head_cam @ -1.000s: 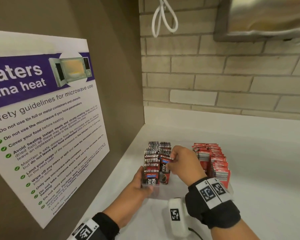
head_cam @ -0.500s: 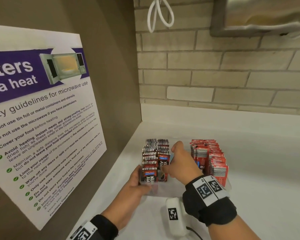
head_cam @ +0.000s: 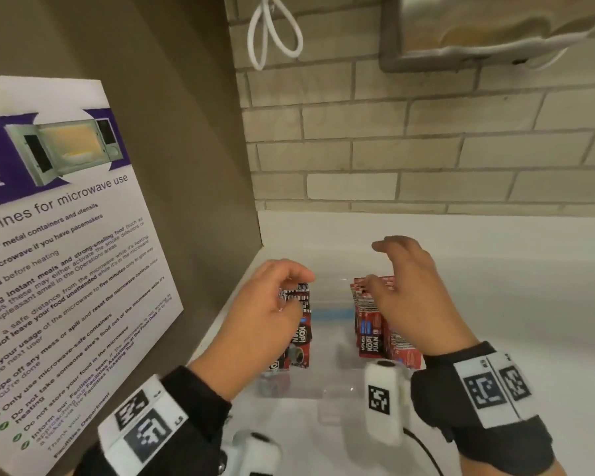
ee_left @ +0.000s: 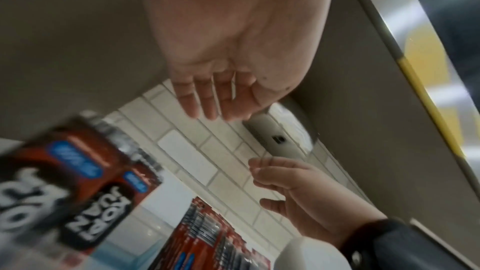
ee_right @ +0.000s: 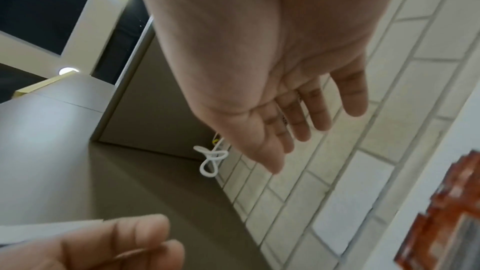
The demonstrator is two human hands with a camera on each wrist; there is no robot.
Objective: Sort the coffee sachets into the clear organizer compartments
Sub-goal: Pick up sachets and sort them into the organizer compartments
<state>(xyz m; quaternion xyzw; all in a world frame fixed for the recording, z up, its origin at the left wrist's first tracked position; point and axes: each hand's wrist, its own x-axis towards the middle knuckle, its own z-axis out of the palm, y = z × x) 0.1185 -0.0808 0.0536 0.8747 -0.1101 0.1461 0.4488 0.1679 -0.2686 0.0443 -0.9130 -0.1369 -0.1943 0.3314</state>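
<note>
A clear organizer (head_cam: 323,384) stands on the white counter near the corner. Its left compartment holds a row of dark brown coffee sachets (head_cam: 301,341) (ee_left: 78,182). Its right compartment holds a row of red sachets (head_cam: 371,338) (ee_left: 207,243) (ee_right: 446,213). The strip between the rows is bare. My left hand (head_cam: 299,292) (ee_left: 228,69) hovers over the dark row with loosely bent fingers and holds nothing. My right hand (head_cam: 375,266) (ee_right: 272,69) hangs over the back of the red row, fingers relaxed and empty.
A brown side panel with a microwave guidelines poster (head_cam: 66,252) closes off the left. The brick wall (head_cam: 426,159) stands behind, with a white cord loop (head_cam: 272,32) and a metal dispenser (head_cam: 495,29) overhead. White counter (head_cam: 529,304) stretches to the right.
My left hand left the organizer's front left corner and rose over the dark row. My right hand let go of the dark sachet and moved right, above the red row.
</note>
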